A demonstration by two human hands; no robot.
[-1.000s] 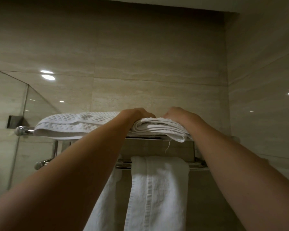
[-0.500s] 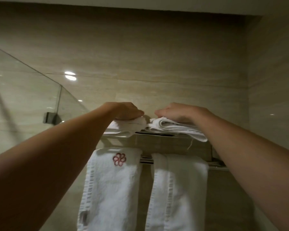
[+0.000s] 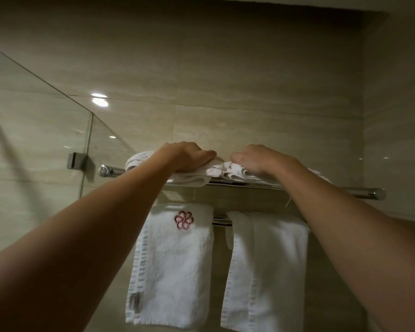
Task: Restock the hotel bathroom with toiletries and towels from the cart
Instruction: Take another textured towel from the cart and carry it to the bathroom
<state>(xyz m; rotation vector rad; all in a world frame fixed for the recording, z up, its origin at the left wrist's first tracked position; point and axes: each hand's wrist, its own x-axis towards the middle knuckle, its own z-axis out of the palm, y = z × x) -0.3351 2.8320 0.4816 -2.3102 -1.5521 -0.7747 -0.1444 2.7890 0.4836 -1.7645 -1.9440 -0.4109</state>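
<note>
White folded towels (image 3: 235, 173), chrome rack (image 3: 369, 193) front edge: L hand (image 3: 187, 156) fingers together, pressing; R hand (image 3: 256, 159) fingers curled, grip unclear.

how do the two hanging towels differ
The left hanging towel shows a red emblem near its top; the right hanging towel shows none. The left one has a tag at its lower left edge; the right one has no visible tag. Both are white with ribbed side bands, draped over the lower rail.
</note>
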